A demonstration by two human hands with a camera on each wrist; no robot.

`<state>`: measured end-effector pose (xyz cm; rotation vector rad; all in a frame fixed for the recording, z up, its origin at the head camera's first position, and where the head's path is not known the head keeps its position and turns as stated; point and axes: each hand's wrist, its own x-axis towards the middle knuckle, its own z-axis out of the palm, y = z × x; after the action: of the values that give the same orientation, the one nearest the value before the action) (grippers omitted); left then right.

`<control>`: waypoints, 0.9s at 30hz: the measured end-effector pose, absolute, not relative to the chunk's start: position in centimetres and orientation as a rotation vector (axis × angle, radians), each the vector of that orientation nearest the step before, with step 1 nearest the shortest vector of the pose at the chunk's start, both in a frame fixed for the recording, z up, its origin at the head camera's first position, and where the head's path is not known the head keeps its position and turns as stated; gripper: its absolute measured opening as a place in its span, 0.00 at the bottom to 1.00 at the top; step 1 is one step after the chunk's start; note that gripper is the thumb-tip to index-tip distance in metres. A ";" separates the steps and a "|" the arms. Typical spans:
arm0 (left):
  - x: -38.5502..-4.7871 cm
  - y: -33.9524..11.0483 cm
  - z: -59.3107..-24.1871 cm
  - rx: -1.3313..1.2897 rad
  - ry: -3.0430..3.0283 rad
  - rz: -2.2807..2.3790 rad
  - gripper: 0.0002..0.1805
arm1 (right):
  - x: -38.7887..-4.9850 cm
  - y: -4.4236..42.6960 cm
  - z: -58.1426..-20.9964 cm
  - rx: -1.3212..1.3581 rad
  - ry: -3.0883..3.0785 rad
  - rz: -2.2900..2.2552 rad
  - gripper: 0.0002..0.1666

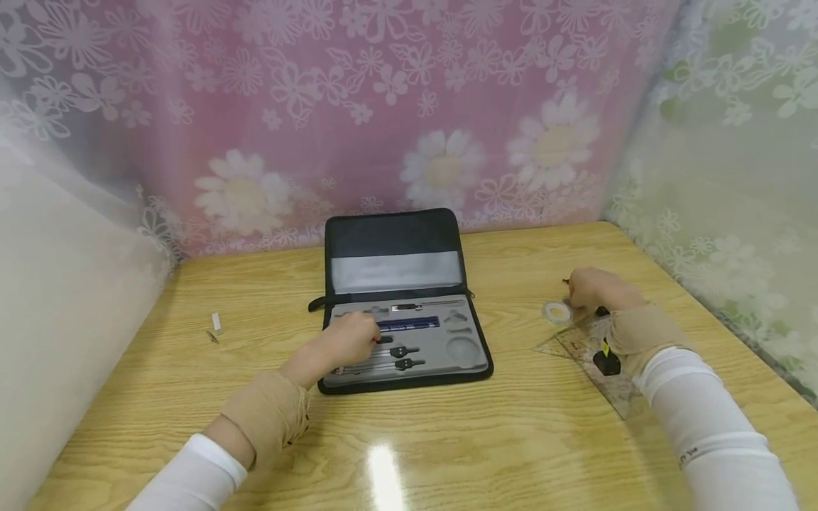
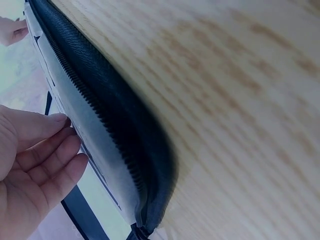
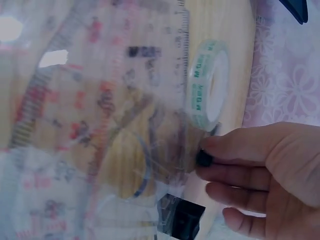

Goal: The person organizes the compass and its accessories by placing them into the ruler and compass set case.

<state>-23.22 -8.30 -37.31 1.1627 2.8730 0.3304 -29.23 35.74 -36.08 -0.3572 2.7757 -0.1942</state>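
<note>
A black zip case (image 1: 409,387) lies unfolded on the table, its grey moulded tray (image 1: 441,362) holding two compasses (image 1: 405,364), a blue strip (image 1: 409,324) and a slim black-and-silver tool (image 1: 406,306). Over the tray's left part, my left hand (image 1: 348,339) pinches a small dark piece (image 2: 69,121), mostly hidden by the fingertips. On the right, my right hand (image 3: 250,175) holds a small black piece (image 3: 204,157) between thumb and fingers. Beside it stand a roll of clear tape (image 1: 557,312) and clear plastic drawing plates (image 1: 584,362) with printed scales.
A black block with a yellow mark (image 1: 606,360) sits by the plates, under the right wrist. At the left lie a small white piece (image 1: 216,323) and a small metal bit (image 1: 212,337). Flowered curtains (image 1: 441,170) hang behind the wooden table (image 1: 447,454).
</note>
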 end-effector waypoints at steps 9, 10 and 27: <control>-23.3 -8.3 -37.3 1.142 2.880 0.317 0.09 | -29.2 33.1 -35.6 -0.477 2.909 -0.213 0.10; -23.2 -8.3 -37.3 1.141 2.880 0.320 0.09 | -29.3 32.8 -35.6 -0.512 2.918 -0.215 0.09; -23.2 -8.6 -37.3 1.112 2.867 0.368 0.08 | -28.4 26.7 -36.5 -0.840 2.917 -0.328 0.05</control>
<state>-23.19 -8.57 -37.32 1.1123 2.8671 0.3684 -28.38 26.72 -36.48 -0.8397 2.9167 -0.3277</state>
